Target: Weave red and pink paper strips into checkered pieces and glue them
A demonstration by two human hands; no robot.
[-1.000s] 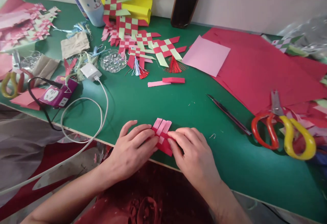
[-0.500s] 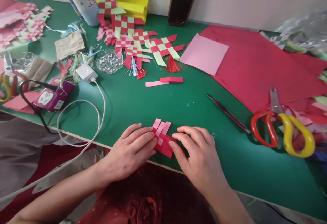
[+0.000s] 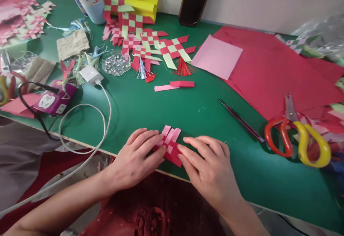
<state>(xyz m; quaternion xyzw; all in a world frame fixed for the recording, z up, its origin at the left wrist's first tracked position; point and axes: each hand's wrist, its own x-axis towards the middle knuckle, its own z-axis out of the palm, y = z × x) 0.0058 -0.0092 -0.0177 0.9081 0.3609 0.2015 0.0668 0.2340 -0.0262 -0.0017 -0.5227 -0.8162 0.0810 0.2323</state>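
A small piece of woven paper (image 3: 172,153), red with pink strips, lies at the near edge of the green table. Pink strip ends stick out at its far side. My left hand (image 3: 141,155) presses its fingers and thumb onto the left part of the piece and hides some of it. At the right edge of the same piece, my right hand (image 3: 208,159) pinches the red paper between thumb and fingertips. Beyond the hands lie a folded pink strip (image 3: 164,88) and a folded red strip (image 3: 182,84), partly overlapping.
To the right are a craft knife (image 3: 240,119), scissors (image 3: 290,114) and large red sheets (image 3: 258,74) under a pink square (image 3: 218,56). Woven paper fish (image 3: 173,51) with tassels lie at the back. A white cable (image 3: 107,121) loops on the left near a purple power socket (image 3: 55,99).
My right fingertips have shifted slightly left onto the red edge, and more of the pink checks now shows. My left hand has stayed nearly in place.
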